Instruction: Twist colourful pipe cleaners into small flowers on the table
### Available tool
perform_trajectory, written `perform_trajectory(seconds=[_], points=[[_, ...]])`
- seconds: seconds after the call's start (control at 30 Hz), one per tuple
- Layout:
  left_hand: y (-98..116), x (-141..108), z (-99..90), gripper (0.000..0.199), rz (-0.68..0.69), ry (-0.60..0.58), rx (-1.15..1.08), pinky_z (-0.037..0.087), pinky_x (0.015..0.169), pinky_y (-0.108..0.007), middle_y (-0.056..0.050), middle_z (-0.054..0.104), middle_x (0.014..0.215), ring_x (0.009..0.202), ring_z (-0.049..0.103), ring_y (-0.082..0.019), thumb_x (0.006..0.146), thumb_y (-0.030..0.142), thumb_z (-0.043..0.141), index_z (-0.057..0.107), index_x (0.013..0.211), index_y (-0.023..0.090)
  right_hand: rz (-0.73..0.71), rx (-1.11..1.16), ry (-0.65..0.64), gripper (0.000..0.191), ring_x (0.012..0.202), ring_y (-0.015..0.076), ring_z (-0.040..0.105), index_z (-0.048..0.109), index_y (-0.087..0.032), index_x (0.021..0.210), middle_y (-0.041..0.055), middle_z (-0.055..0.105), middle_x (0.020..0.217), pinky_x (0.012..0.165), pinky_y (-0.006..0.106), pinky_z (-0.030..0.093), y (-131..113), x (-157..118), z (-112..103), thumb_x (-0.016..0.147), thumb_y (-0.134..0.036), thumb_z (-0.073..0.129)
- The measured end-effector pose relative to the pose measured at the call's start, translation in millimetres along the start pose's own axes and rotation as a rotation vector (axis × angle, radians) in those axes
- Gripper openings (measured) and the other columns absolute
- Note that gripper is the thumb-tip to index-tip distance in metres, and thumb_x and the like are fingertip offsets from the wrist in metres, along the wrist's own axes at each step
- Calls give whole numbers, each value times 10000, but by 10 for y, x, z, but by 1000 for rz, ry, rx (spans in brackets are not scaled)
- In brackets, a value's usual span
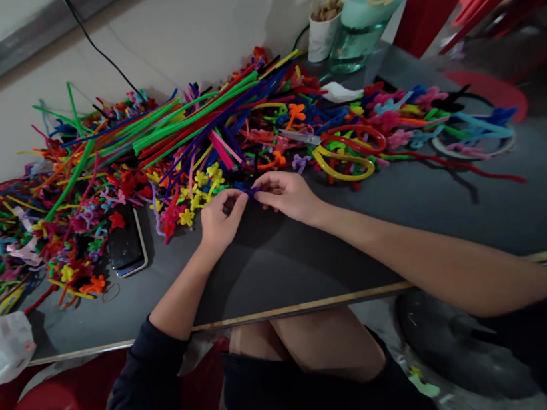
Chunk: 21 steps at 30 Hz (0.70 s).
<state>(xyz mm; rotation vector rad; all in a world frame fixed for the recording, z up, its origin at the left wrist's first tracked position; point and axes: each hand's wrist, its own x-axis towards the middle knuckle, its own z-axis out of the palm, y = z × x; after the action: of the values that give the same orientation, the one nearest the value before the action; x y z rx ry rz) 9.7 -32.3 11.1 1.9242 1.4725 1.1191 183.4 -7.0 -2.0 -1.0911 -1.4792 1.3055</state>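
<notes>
Between my two hands is a small dark blue-purple pipe cleaner piece [252, 194], partly covered by fingers. My left hand [222, 217] pinches its left side with thumb and forefinger. From the right, my right hand [290, 196] grips it the same way, fingers bent. Just behind the hands lies a cluster of yellow pipe cleaner flowers [207, 183]. Bundled straight pipe cleaners [201, 117] in green, red and purple rest on the heap farther back. To the right of my right hand are scissors [347, 151] with red and yellow handles.
A phone [127, 241] lies left on the dark table [281, 264], with a crumpled tissue [9, 340] at the front left edge. At the back right stand a green bottle [354, 19] and a paper cup [324, 30]. Pipe cleaner pieces spread along the wall side.
</notes>
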Motion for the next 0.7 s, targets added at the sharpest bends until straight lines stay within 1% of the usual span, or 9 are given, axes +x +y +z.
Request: perform_trajectory(seconds=[0.07, 0.13, 0.2, 0.3, 0.5, 0.6, 0.7], points=[[7, -5, 12, 197, -2, -18, -10, 449, 556, -223, -6, 691, 735, 600, 575, -98, 870, 359, 615, 695, 850, 180, -77, -98, 2, 179, 593, 130, 585, 646, -181, 846, 28, 659, 720, 540, 275, 468, -12, -28, 2, 744, -327, 664], [11, -10, 23, 182, -11, -26, -10, 453, 564, -230, -4, 696, 719, 593, 579, -99, 854, 345, 635, 711, 829, 181, -149, -211, 33, 152, 642, 149, 603, 654, -183, 842, 37, 673, 749, 614, 304, 487, -35, -60, 2, 769, -315, 638], [11, -13, 30, 163, -15, -22, -3, 454, 567, -235, -3, 699, 707, 590, 583, -101, 850, 315, 634, 718, 808, 182, -197, -314, 74, 137, 664, 163, 613, 659, -187, 835, 44, 684, 763, 643, 316, 487, -64, -89, 2, 790, -311, 618], [9, -18, 33, 151, -24, -22, 5, 458, 564, -239, -4, 703, 706, 587, 590, -104, 846, 294, 629, 723, 810, 182, -233, -413, 111, 115, 655, 170, 615, 658, -201, 824, 37, 689, 748, 634, 313, 484, -98, -118, 3, 801, -301, 608], [3, -20, 37, 168, -61, -32, -40, 466, 568, -246, -15, 709, 716, 596, 592, -109, 814, 335, 674, 728, 830, 177, -276, -440, 128, 107, 663, 178, 632, 663, -204, 836, 38, 693, 751, 649, 318, 492, -102, -130, 9, 800, -282, 599], [-6, -17, 40, 189, -61, -32, -64, 456, 553, -247, -14, 706, 699, 587, 589, -111, 814, 357, 671, 729, 821, 177, -283, -441, 126, 99, 670, 178, 637, 666, -204, 840, 42, 704, 768, 663, 319, 500, -94, -121, 6, 797, -267, 603], [-15, -13, 43, 186, -50, -25, -57, 458, 563, -248, -13, 706, 696, 593, 594, -112, 824, 341, 645, 728, 805, 176, -311, -443, 131, 101, 664, 167, 639, 671, -200, 838, 35, 708, 763, 654, 302, 504, -82, -108, 3, 793, -266, 609]])
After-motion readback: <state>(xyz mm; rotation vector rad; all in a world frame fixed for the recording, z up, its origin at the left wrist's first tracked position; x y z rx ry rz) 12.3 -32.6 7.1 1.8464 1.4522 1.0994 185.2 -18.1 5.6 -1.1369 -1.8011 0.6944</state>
